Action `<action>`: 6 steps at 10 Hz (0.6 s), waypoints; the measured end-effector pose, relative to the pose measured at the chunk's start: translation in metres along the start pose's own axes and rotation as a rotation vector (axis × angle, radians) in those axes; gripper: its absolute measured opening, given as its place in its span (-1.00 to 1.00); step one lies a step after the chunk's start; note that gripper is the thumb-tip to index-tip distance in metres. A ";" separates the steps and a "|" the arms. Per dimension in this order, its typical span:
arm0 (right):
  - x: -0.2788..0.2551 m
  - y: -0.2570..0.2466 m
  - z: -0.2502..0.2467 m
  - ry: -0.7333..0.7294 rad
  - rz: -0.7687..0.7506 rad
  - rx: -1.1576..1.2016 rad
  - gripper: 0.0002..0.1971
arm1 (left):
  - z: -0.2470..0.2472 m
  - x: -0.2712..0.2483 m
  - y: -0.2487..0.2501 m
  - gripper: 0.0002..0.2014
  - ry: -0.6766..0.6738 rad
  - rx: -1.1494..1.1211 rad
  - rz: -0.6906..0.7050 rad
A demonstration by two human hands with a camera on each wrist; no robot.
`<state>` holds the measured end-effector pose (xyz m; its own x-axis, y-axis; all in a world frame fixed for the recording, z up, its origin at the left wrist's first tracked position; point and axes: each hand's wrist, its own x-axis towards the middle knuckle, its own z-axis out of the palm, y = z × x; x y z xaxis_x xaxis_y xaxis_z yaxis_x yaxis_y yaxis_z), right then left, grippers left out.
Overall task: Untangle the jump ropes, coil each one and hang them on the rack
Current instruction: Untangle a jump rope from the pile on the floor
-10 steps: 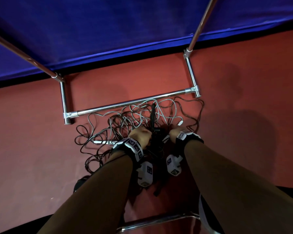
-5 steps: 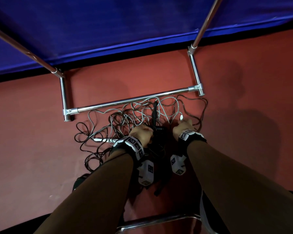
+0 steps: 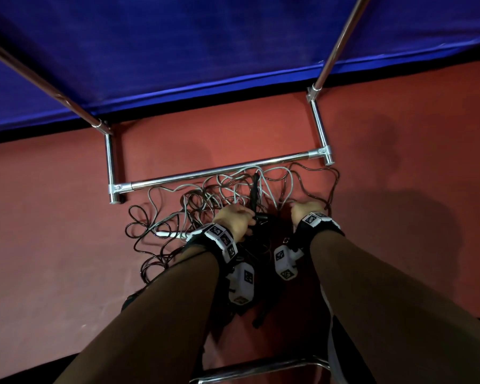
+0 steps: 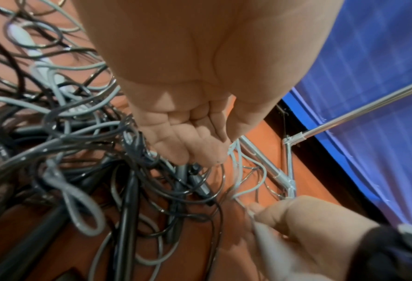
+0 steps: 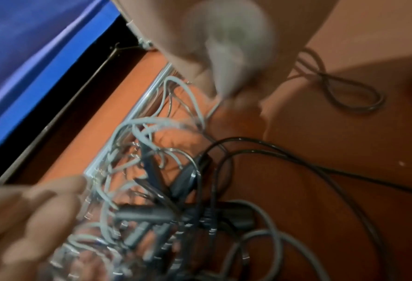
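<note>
Two hands: both in the rope tangle.
Left hand (image 3: 234, 221): fingers pinching grey cord.
Right hand (image 3: 302, 212): gripping a white handle (image 4: 269, 241).
Jump ropes (image 3: 205, 198): on floor, between hands and rack (image 3: 219, 173).

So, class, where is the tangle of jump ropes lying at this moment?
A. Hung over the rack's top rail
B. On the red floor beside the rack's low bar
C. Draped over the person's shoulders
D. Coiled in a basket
B: the tangle of jump ropes sprawls on the red floor, against the rack's low bar.
</note>
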<state>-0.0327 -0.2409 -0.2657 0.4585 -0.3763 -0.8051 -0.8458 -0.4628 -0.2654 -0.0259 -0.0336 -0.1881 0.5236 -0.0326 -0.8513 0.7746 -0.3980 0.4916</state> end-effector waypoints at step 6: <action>-0.196 -0.127 -0.085 -0.479 -0.353 0.425 -0.52 | -0.046 -0.111 0.087 -0.08 0.028 0.261 0.352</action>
<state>0.0076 -0.1766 -0.0288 0.6363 0.1755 -0.7512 -0.7469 -0.1035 -0.6568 -0.0005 -0.0219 -0.0425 0.7520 -0.1844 -0.6329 0.4331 -0.5855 0.6853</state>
